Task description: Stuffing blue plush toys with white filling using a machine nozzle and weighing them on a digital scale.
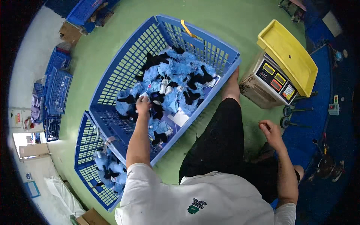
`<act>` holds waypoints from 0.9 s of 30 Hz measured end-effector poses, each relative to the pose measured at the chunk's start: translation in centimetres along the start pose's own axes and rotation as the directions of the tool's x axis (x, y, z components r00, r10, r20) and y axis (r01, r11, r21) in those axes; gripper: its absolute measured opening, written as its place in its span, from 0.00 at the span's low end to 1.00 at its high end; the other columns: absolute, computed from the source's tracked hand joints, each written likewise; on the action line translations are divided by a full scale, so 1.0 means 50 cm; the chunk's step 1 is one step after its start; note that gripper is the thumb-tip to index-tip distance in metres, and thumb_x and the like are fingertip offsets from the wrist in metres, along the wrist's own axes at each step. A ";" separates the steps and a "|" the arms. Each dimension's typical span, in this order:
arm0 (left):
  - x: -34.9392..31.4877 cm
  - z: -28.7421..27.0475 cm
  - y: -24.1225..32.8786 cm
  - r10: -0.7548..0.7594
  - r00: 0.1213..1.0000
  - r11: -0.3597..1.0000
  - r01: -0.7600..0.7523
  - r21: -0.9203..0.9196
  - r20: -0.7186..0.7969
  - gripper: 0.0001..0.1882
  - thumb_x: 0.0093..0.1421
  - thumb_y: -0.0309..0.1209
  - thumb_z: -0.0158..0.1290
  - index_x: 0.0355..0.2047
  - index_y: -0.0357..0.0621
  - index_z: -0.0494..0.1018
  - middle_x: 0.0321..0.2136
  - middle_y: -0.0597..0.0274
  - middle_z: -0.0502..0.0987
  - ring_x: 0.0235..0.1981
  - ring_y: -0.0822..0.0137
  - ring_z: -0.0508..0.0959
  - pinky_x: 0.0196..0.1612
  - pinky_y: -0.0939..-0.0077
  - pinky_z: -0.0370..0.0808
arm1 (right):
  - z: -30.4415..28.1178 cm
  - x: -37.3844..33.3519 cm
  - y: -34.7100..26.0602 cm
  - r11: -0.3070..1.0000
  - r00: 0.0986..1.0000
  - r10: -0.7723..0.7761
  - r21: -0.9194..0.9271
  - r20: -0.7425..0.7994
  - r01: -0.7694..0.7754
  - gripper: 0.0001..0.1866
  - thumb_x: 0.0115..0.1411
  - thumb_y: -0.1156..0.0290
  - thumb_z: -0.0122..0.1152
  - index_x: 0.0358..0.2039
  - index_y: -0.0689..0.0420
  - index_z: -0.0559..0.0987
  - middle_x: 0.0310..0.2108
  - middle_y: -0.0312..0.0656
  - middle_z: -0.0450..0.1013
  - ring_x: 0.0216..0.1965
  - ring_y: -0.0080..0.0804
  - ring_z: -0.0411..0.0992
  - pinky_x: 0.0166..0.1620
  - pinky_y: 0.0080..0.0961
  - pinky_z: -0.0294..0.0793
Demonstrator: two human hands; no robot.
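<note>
1. One large blue plastic crate (116, 75) surrounds the left fingers, its walls cut into a lattice of slots. Its long axis runs from nearer and left of those fingers to farther and right.
2. A second blue lattice basket (87, 146) stands left of the left fingers and nearer the body, partly hidden by the crate.
3. Fluffy blue plush pieces (180, 69) with soft black parts lie heaped in the crate, under, around and mostly to the right of the left fingers. They point every way, with no common long axis; one black part (125, 99) just left of those fingers points left.
4. A boxy scale (258, 88) with a dark, flat panel stands beyond the right fingers; on it sits a smooth yellow tray (288, 56), rectangular and shallow.
5. The left hand (143, 106) reaches into the heap, fingers bent and drawn close together. The right hand (270, 133) hangs well apart from the crate, loosely curled, a gap between thumb and forefinger, nothing seen in it.
6. White tags (164, 86) lie just right of the left fingers.
7. One small white piece (144, 94) meets the left fingertips; whether it is pinched or merely touched, I cannot tell.
</note>
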State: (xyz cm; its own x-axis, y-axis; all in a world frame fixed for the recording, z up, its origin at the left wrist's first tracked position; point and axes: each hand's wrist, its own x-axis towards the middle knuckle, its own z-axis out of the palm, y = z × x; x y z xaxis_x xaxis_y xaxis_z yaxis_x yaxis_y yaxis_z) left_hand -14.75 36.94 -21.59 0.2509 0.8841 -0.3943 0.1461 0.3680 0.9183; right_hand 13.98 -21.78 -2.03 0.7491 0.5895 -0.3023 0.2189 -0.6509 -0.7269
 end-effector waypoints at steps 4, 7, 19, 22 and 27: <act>0.105 0.245 -0.051 0.140 0.959 0.768 -0.263 0.584 0.247 0.29 0.61 0.38 0.58 0.63 0.51 0.68 0.28 0.55 0.77 0.26 0.61 0.77 0.30 0.67 0.75 | -0.023 -0.051 0.061 0.976 0.976 0.217 -0.040 0.023 -0.216 0.09 0.65 0.72 0.58 0.43 0.62 0.80 0.27 0.37 0.76 0.26 0.27 0.69 0.33 0.25 0.69; 0.187 0.344 -0.083 0.195 0.884 0.462 -0.465 0.755 0.425 0.32 0.59 0.39 0.57 0.64 0.51 0.68 0.39 0.49 0.79 0.36 0.48 0.79 0.41 0.58 0.77 | -0.042 -0.121 0.109 0.950 0.950 0.313 -0.016 0.000 -0.313 0.10 0.66 0.70 0.58 0.43 0.63 0.80 0.29 0.38 0.77 0.29 0.26 0.70 0.36 0.24 0.70; 0.184 0.473 0.057 0.226 0.920 0.121 -0.353 0.928 0.321 0.19 0.60 0.33 0.54 0.51 0.47 0.76 0.49 0.42 0.79 0.45 0.43 0.80 0.48 0.55 0.76 | -0.022 -0.123 0.136 0.899 0.918 0.398 0.201 0.004 -0.390 0.10 0.65 0.73 0.59 0.44 0.64 0.80 0.32 0.40 0.79 0.29 0.28 0.73 0.36 0.24 0.73; 0.050 0.492 0.200 0.572 0.679 0.127 -0.627 0.769 0.459 0.13 0.58 0.28 0.53 0.44 0.44 0.75 0.47 0.45 0.79 0.46 0.48 0.79 0.50 0.60 0.75 | -0.007 -0.037 0.082 0.948 0.952 0.305 0.089 0.018 -0.306 0.10 0.65 0.73 0.60 0.44 0.62 0.81 0.32 0.39 0.79 0.28 0.28 0.72 0.34 0.24 0.72; -0.212 0.500 0.435 0.865 0.201 0.066 -0.954 0.293 0.459 0.10 0.56 0.24 0.53 0.40 0.40 0.73 0.46 0.51 0.79 0.48 0.54 0.76 0.52 0.65 0.73 | 0.034 0.070 -0.067 0.994 0.995 -0.005 0.107 0.102 -0.006 0.12 0.63 0.71 0.63 0.46 0.57 0.81 0.35 0.40 0.80 0.29 0.29 0.72 0.35 0.27 0.72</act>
State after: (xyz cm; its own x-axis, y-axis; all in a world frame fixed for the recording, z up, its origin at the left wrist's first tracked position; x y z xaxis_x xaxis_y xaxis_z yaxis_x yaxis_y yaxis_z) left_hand 9.69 28.35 1.65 0.6162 0.3636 0.6986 0.0509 -0.9036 0.4254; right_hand 14.80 -16.73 -1.69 0.6805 0.6382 -0.3600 0.1457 -0.5994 -0.7871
